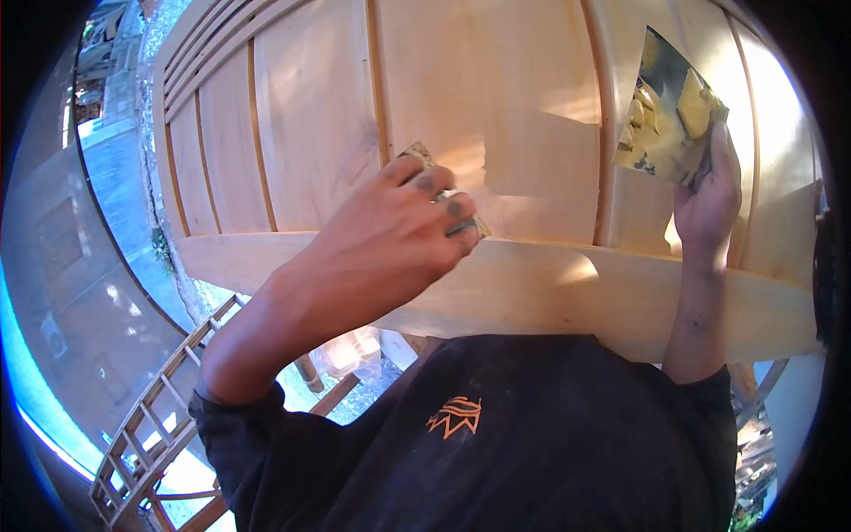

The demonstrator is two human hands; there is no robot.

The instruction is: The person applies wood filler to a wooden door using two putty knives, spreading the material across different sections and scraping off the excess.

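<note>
My left hand [390,217] is over the pale wooden panel [532,106], its fingers closed round a flat, putty-smeared scraper [415,152]. Most of that scraper is hidden under the fingers; only its corners and edge show, close to or on the wood. To the right, my right hand [709,199] grips the lower edge of a dark, thin sheet [660,62]. Lumps of yellowish putty [698,102] and smears of it cover the sheet, which is tilted above the panel's right part.
Dark grooves or gaps run between the panel's boards, and a wide rail [550,284] forms its near edge. A wooden ladder-like frame [146,426] stands at lower left. Behind the rail lies a clear plastic bag [347,355]. A grey slab [80,266] is at far left.
</note>
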